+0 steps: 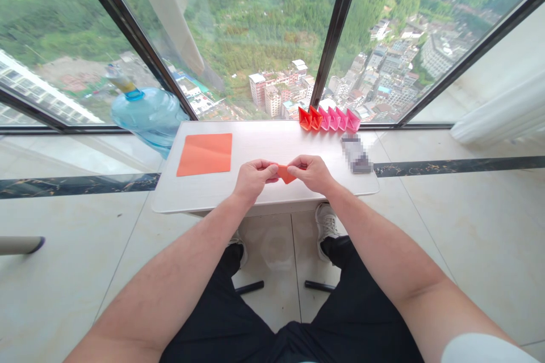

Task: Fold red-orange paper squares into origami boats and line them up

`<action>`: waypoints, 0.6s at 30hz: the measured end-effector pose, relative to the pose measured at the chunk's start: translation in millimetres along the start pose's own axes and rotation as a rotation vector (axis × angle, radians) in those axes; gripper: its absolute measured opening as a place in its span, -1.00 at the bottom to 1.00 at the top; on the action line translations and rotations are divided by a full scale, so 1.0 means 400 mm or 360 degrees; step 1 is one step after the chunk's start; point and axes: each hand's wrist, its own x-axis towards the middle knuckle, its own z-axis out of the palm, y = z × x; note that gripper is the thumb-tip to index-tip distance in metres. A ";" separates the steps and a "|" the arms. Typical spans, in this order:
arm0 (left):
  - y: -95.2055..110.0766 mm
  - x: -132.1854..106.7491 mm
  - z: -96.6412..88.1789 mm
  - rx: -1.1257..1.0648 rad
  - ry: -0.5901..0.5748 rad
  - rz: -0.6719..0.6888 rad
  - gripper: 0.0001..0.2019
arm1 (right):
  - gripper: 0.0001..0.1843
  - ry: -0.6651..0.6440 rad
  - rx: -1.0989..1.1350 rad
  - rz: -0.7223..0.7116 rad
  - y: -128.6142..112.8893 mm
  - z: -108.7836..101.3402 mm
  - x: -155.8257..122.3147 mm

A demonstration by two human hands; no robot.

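A small folded orange paper piece [285,173] is pinched between both my hands just above the near edge of the white table [264,144]. My left hand [252,177] grips its left end with closed fingers. On the paper's right end, my right hand [311,172] is closed too. A flat stack of orange paper squares [205,153] lies on the table to the left of my hands. At the table's far edge stands a row of finished folded paper pieces [328,119], orange at the left and pink at the right.
A blurred small dark object [356,153] lies on the table right of my hands. A large blue water jug [147,115] lies on the floor by the window, left of the table. My shoes [326,223] rest under the table. Floor-to-ceiling glass stands behind.
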 end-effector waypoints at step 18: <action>-0.005 0.002 0.008 -0.0110 0.0031 -0.0003 -0.73 | -0.84 0.0039 -0.0012 -0.0018 -0.005 0.012 -0.001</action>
